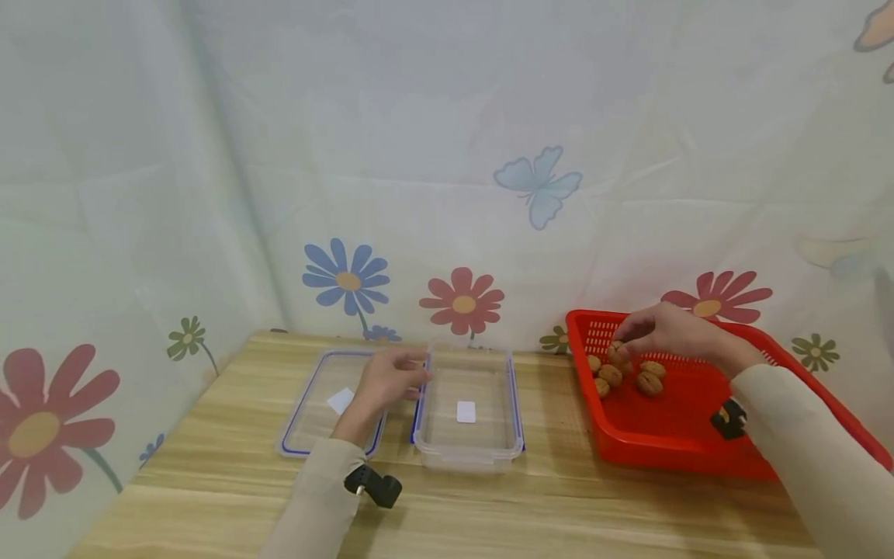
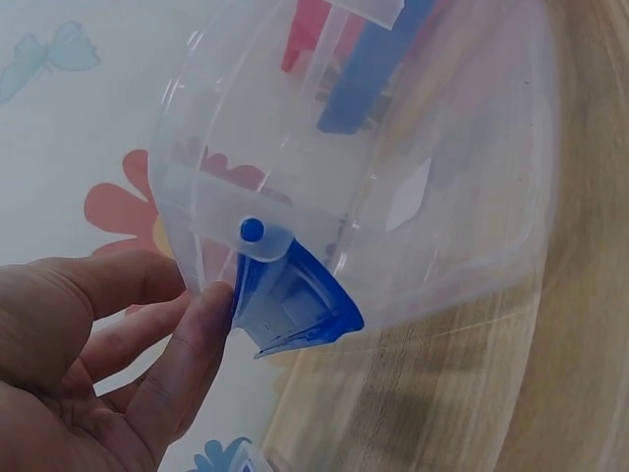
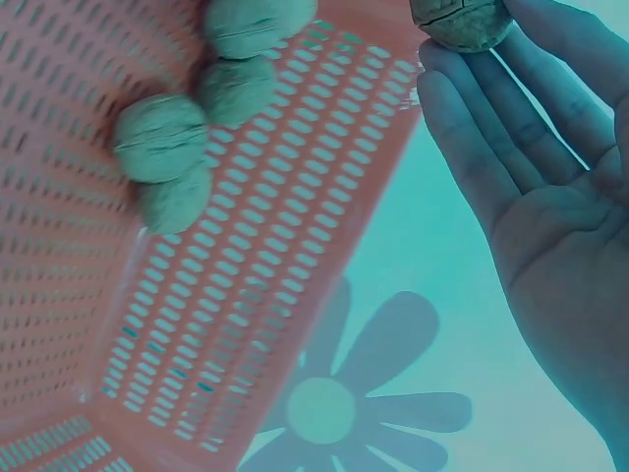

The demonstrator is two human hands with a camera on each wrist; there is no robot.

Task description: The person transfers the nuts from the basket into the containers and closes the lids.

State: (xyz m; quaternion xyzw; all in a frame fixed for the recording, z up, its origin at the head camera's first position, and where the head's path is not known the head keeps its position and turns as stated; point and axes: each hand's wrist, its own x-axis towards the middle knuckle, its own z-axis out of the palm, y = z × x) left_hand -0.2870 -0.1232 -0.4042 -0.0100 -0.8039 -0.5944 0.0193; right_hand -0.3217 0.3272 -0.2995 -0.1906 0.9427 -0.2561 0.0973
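Observation:
In the head view my right hand [image 1: 667, 334] pinches a walnut [image 1: 616, 351] above the left part of a red basket [image 1: 670, 448]. The right wrist view shows that walnut [image 3: 464, 22] between the fingertips, cut off by the top edge. Several other walnuts [image 1: 649, 383] lie in the basket. My left hand [image 1: 391, 380] is at the left rim of a clear plastic box [image 1: 466, 458], its fingers loosely extended. In the left wrist view, the thumb touches the box beside a blue-edged locking clip [image 2: 300, 300], which hangs outward.
Left of the box lies its clear lid [image 1: 296, 435] with a blue seal, partly under the left hand. A white label [image 1: 466, 411] shows in the box. The wooden table [image 1: 433, 512] ends at a flower-printed curtain [image 1: 433, 194] behind.

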